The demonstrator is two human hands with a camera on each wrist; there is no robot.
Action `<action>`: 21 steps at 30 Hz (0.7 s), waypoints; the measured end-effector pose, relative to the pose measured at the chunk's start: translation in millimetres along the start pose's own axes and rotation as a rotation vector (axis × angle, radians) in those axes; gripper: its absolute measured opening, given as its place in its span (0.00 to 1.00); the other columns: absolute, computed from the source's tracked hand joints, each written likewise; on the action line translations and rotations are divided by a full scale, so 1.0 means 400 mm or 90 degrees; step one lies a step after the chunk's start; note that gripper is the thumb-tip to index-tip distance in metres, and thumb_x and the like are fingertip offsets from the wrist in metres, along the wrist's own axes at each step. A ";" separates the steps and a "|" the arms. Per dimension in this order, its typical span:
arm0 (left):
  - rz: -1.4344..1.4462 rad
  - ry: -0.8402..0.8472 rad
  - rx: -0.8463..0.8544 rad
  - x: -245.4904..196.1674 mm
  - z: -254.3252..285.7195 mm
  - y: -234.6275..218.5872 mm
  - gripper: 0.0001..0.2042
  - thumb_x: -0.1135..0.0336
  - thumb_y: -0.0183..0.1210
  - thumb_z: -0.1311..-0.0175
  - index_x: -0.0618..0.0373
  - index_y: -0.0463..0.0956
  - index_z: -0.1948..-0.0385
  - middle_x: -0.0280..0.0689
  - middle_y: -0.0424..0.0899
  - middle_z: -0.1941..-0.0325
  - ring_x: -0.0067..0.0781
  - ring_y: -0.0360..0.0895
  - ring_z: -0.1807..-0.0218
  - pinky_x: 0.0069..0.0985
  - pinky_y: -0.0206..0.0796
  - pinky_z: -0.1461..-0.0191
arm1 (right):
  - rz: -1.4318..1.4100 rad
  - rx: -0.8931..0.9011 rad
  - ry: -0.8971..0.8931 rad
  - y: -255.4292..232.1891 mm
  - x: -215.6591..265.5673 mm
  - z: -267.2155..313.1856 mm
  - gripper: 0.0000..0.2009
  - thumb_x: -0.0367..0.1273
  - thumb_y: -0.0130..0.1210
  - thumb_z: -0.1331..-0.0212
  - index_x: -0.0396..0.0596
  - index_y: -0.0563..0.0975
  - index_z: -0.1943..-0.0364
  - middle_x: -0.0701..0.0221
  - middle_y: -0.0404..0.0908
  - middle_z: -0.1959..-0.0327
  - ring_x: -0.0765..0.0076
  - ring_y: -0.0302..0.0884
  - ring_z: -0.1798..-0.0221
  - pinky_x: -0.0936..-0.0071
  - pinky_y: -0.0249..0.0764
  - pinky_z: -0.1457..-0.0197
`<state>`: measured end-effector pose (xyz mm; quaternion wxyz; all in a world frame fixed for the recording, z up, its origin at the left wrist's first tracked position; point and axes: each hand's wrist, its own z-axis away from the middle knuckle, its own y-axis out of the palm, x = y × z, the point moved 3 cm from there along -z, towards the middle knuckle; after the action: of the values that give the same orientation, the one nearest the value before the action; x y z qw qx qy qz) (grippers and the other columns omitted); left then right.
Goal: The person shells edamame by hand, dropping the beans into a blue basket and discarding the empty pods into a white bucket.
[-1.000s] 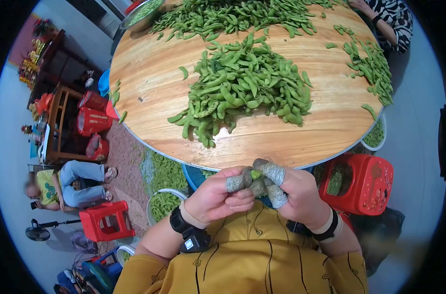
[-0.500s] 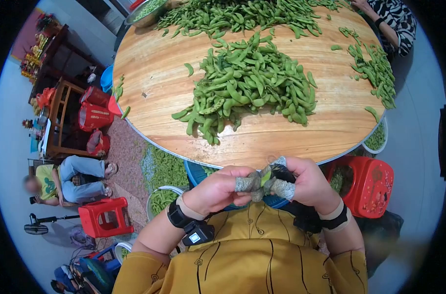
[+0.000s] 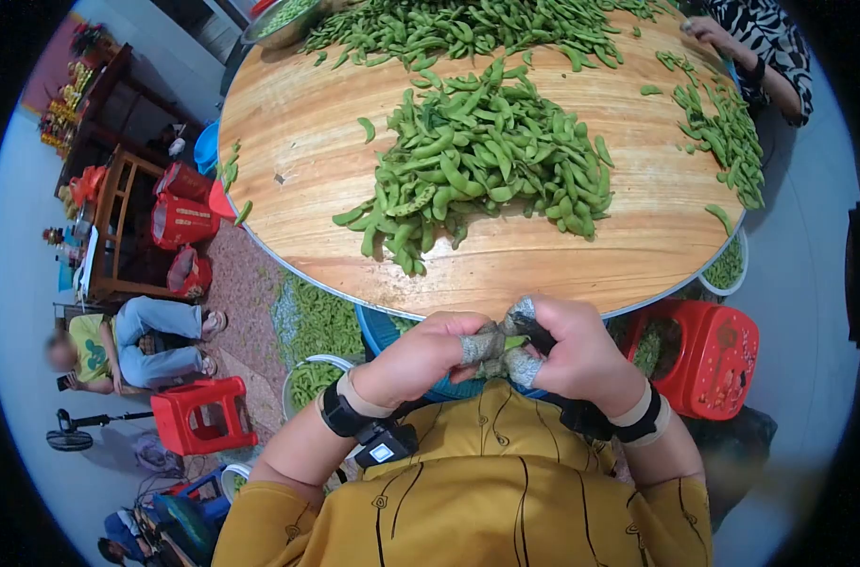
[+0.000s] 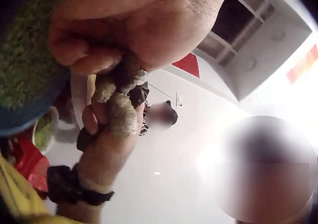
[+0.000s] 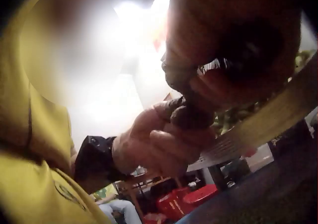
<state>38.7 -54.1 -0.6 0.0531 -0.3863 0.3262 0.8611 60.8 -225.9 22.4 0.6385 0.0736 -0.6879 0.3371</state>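
Observation:
Both hands meet in front of my chest, just below the table edge. My left hand [image 3: 470, 350] and right hand [image 3: 536, 342] wear grey cloth fingertip covers and pinch one small green bean pod [image 3: 512, 343] between them; only a sliver of it shows. In the left wrist view the left hand [image 4: 107, 70] presses against the covered fingers of the right hand [image 4: 112, 119]. The right wrist view shows the right hand [image 5: 208, 100] close up and dark, with the left hand [image 5: 164, 139] behind it. A large heap of green pods [image 3: 487, 161] lies on the round wooden table [image 3: 298, 161].
More pods lie at the far edge [image 3: 449, 28] and in a strip on the right [image 3: 728, 142], where another person's hand [image 3: 709, 30] reaches. Under the table are a blue basin [image 3: 378, 331], a white bowl of pods [image 3: 309, 383] and red stools [image 3: 704, 354]. A seated person [image 3: 128, 350] is at left.
Both hands drew tighter together and rose a little toward the table edge. The pod, plainly visible between the fingertips earlier, is now almost covered by them.

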 end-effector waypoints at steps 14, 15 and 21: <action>-0.297 0.066 -0.124 -0.011 0.143 -0.070 0.09 0.64 0.53 0.33 0.60 0.77 0.69 0.27 0.72 0.79 0.16 0.67 0.76 0.17 0.60 0.72 | 0.230 0.024 -0.112 0.021 0.041 0.018 0.10 0.27 0.57 0.57 0.43 0.73 0.67 0.59 0.74 0.72 0.48 0.74 0.68 0.58 0.71 0.64; -0.449 0.024 -0.156 0.001 0.178 -0.108 0.09 0.62 0.55 0.36 0.60 0.77 0.69 0.29 0.73 0.79 0.21 0.70 0.76 0.21 0.62 0.72 | 0.257 0.086 -0.157 0.029 0.045 0.022 0.10 0.26 0.55 0.57 0.43 0.73 0.67 0.59 0.75 0.70 0.48 0.74 0.66 0.57 0.71 0.62; -1.160 -0.189 -0.431 0.070 0.310 -0.198 0.13 0.59 0.62 0.46 0.59 0.75 0.70 0.43 0.79 0.74 0.46 0.78 0.70 0.38 0.68 0.67 | 0.268 -0.124 -0.134 0.029 0.050 -0.094 0.11 0.26 0.56 0.56 0.42 0.72 0.66 0.58 0.76 0.68 0.48 0.75 0.66 0.57 0.73 0.62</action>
<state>-31.7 78.1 -0.9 0.6237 -0.3724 -0.3707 0.5786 82.4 -189.6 35.2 0.4836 -0.0985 -0.7799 0.3850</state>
